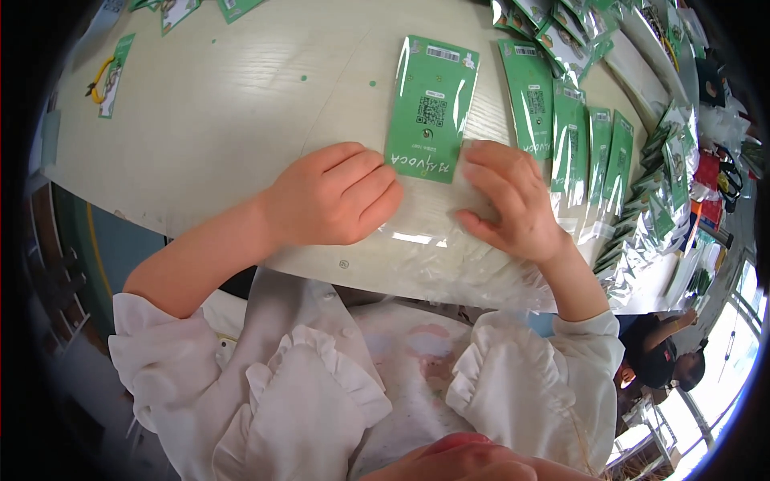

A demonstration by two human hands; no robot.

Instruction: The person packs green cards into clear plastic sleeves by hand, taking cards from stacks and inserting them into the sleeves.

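Observation:
A green card [429, 104] with a square code lies flat in a clear plastic sleeve [417, 238], whose loose end spreads below it. At the card's lower left corner rests my left hand [345, 192], its fingers curled under; what they hold, if anything, is hidden. My right hand [509, 196] is by the lower right corner, fingertips close to the card's edge. Its fingers are bent, with the thumb apart from them, and nothing shows between them. To its right, several sleeved green cards [529, 96] overlap in a row.
Piled sleeved cards [569, 40] lie at the far right of the table [241, 88]. Another stack [650, 192] runs along the right edge. Yellow-handled scissors or snips [100, 80] sit at far left by a green strip [119, 72]. A person [666, 353] is at right.

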